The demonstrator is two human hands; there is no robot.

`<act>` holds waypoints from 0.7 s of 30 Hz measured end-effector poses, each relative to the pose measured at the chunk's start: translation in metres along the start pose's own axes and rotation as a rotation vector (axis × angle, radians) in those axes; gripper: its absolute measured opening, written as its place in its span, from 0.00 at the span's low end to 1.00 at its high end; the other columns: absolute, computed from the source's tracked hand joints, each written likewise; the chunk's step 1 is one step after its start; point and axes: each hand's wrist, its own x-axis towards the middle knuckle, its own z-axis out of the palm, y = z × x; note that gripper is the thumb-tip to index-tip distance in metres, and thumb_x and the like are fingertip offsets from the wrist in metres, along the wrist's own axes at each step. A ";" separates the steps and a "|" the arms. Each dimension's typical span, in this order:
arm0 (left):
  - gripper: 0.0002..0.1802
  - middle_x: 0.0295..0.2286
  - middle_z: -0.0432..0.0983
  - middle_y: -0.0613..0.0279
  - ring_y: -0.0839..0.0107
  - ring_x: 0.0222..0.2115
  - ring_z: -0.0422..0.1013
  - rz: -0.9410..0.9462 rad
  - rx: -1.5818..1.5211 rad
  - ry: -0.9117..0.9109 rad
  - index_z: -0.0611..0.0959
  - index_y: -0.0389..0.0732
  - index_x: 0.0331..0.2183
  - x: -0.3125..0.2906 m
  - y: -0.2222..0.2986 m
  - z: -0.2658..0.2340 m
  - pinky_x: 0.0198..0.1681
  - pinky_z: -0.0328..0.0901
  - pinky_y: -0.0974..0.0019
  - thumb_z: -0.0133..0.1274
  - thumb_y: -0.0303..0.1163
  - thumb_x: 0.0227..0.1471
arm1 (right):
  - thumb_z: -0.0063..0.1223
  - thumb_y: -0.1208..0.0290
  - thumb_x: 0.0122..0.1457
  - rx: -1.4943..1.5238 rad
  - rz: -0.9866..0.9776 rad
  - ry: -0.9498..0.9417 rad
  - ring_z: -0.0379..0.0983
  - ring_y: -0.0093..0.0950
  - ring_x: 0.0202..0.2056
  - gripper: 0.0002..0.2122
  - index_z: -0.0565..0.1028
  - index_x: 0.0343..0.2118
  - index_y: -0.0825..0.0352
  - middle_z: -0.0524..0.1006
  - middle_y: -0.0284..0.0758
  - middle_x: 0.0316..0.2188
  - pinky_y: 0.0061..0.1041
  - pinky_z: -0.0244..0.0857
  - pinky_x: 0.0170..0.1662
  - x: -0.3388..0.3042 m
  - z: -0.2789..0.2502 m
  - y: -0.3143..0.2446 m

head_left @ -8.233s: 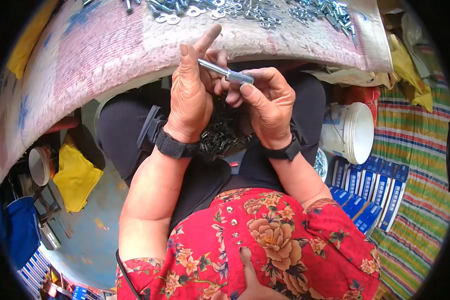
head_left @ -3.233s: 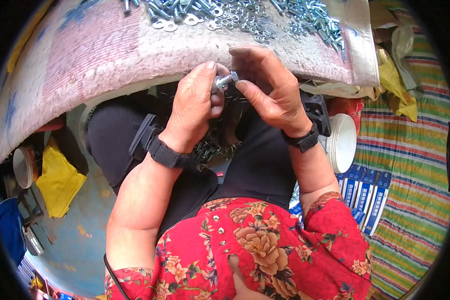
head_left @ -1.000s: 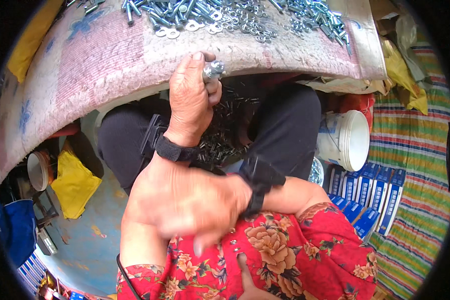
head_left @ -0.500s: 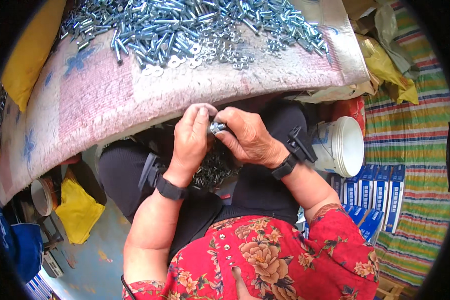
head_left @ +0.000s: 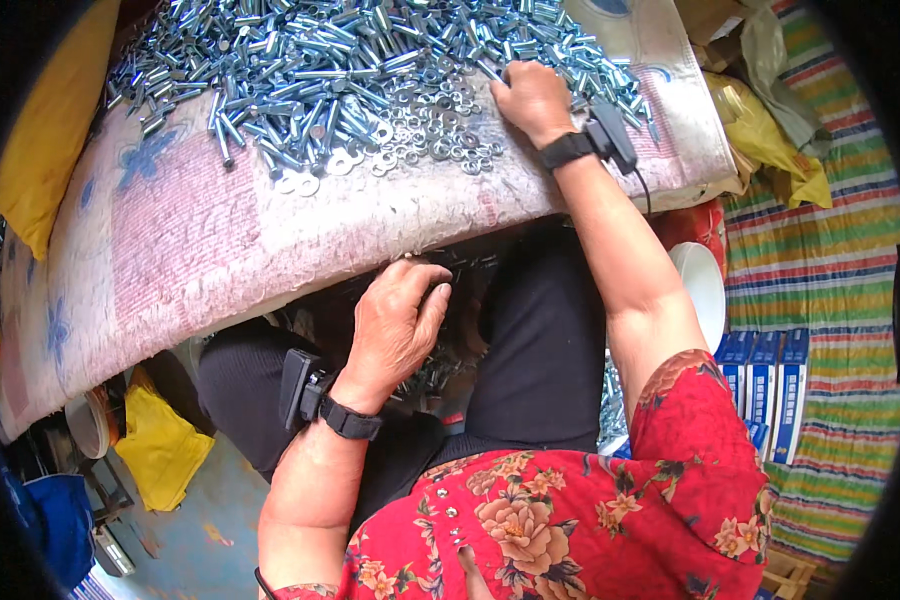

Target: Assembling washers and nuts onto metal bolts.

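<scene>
On the cloth-covered table, a wide heap of silvery bolts spreads along the far side. In front of it lie loose nuts and spring washers and flat washers. My right hand reaches into the right part of the heap, thumb and fingers closed at the end of a bolt. Below the table's near edge, over my lap, my left hand is closed with fingers curled and thumb against them. Whatever it may hold is hidden. More bolts lie in the shadow between my legs.
The table edge runs across in front of me. A white bucket stands at my right, partly behind my arm, near blue-and-white boxes on a striped sheet. Yellow cloth hangs at left.
My right hand has left my left hand and moved up and right onto the bolt heap. The left has lowered slightly; the bolt with nut held between them is out of sight.
</scene>
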 end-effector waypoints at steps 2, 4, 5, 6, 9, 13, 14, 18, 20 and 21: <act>0.07 0.26 0.71 0.56 0.63 0.27 0.69 -0.025 -0.076 -0.028 0.76 0.37 0.31 0.003 -0.001 0.000 0.31 0.62 0.66 0.50 0.28 0.47 | 0.47 0.62 0.45 -0.146 0.077 -0.067 0.72 0.42 0.29 0.13 0.76 0.22 0.67 0.74 0.45 0.22 0.37 0.66 0.33 0.006 0.010 0.004; 0.09 0.26 0.72 0.59 0.72 0.24 0.69 -0.052 -0.160 -0.088 0.76 0.36 0.34 0.004 -0.004 -0.002 0.26 0.63 0.71 0.48 0.29 0.49 | 0.47 0.62 0.45 -0.137 0.078 -0.110 0.72 0.43 0.28 0.13 0.76 0.22 0.67 0.74 0.44 0.20 0.37 0.66 0.33 0.009 0.003 0.004; 0.09 0.26 0.72 0.59 0.72 0.24 0.69 -0.052 -0.163 -0.090 0.76 0.36 0.34 0.004 -0.003 -0.002 0.26 0.63 0.71 0.48 0.29 0.49 | 0.46 0.62 0.45 -0.133 0.085 -0.148 0.72 0.43 0.27 0.12 0.76 0.22 0.67 0.74 0.44 0.19 0.37 0.66 0.32 0.010 -0.004 0.006; 0.09 0.26 0.73 0.60 0.73 0.22 0.69 -0.227 -0.431 -0.098 0.76 0.36 0.34 0.003 -0.003 -0.004 0.24 0.63 0.72 0.47 0.30 0.50 | 0.47 0.61 0.44 -0.072 0.071 -0.102 0.72 0.43 0.25 0.13 0.76 0.22 0.67 0.74 0.44 0.19 0.37 0.66 0.30 0.004 -0.012 0.003; 0.16 0.29 0.73 0.61 0.80 0.20 0.68 -0.449 -0.827 -0.084 0.73 0.35 0.42 0.003 0.002 -0.010 0.20 0.63 0.79 0.42 0.34 0.55 | 0.49 0.65 0.45 0.366 -0.070 -0.009 0.72 0.39 0.23 0.09 0.73 0.20 0.67 0.73 0.44 0.17 0.34 0.65 0.25 -0.041 -0.044 -0.021; 0.18 0.30 0.72 0.61 0.77 0.22 0.69 -0.471 -0.996 -0.039 0.68 0.35 0.46 0.006 0.010 -0.002 0.21 0.64 0.78 0.39 0.35 0.56 | 0.50 0.70 0.45 0.644 -0.354 -0.104 0.69 0.37 0.18 0.06 0.69 0.19 0.66 0.69 0.39 0.16 0.32 0.61 0.20 -0.127 -0.077 -0.067; 0.18 0.29 0.72 0.61 0.77 0.22 0.69 -0.485 -1.044 -0.008 0.68 0.35 0.45 0.006 0.011 -0.001 0.20 0.64 0.78 0.39 0.35 0.56 | 0.52 0.70 0.45 0.691 -0.366 -0.150 0.69 0.36 0.19 0.06 0.69 0.20 0.65 0.69 0.38 0.17 0.32 0.62 0.21 -0.142 -0.079 -0.078; 0.13 0.24 0.72 0.62 0.77 0.18 0.68 -0.493 -1.128 0.040 0.73 0.36 0.36 -0.001 -0.001 0.002 0.18 0.63 0.78 0.41 0.36 0.56 | 0.53 0.69 0.46 0.739 -0.514 -0.153 0.69 0.36 0.21 0.07 0.70 0.23 0.66 0.69 0.37 0.18 0.31 0.63 0.23 -0.141 -0.081 -0.076; 0.13 0.23 0.72 0.62 0.78 0.16 0.67 -0.521 -1.082 0.003 0.72 0.37 0.36 0.001 0.005 -0.006 0.16 0.61 0.79 0.41 0.37 0.55 | 0.53 0.69 0.46 0.727 -0.400 0.019 0.69 0.38 0.22 0.07 0.71 0.25 0.67 0.71 0.39 0.19 0.31 0.63 0.25 -0.106 -0.077 -0.057; 0.13 0.21 0.72 0.62 0.79 0.14 0.66 -0.547 -1.041 -0.044 0.71 0.38 0.37 0.002 0.007 -0.008 0.14 0.59 0.80 0.40 0.37 0.55 | 0.52 0.71 0.47 0.627 -0.382 0.116 0.70 0.38 0.25 0.06 0.72 0.26 0.68 0.71 0.40 0.22 0.32 0.64 0.27 -0.082 -0.066 -0.039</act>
